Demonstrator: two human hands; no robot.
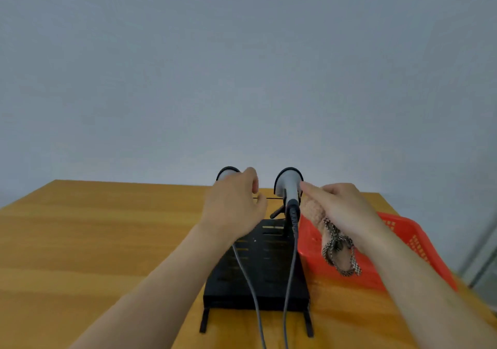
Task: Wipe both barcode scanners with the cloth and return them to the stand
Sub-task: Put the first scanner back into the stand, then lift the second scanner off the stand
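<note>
Looking down across a wooden worktop (107,227) set against a plain grey wall (242,66). Logging a black stand (258,270) at the centre of the worktop, with both scanners seated upright at its far end.

Right scanner (289,187): grey head, dark rim, in full view, apart from its neighbour.
Left scanner (226,174): only the top of the head visible, above the left grip (234,206).

Left grip: back of the hand towards the camera, fingers curled over the left scanner's handle. Closed round the handle or merely beside it: cannot tell.

Right grip (341,208): holding a bunched pink cloth (313,211), with a checked edge hanging below the palm. Forefinger tip just beside the right scanner's head; contact uncertain.

Noting two grey cables (289,281) leading from the scanners down over the stand towards the near edge.

Noting a red basket (408,243) on the worktop, just beside the stand's right side, partly behind the cloth and the right forearm.
</note>
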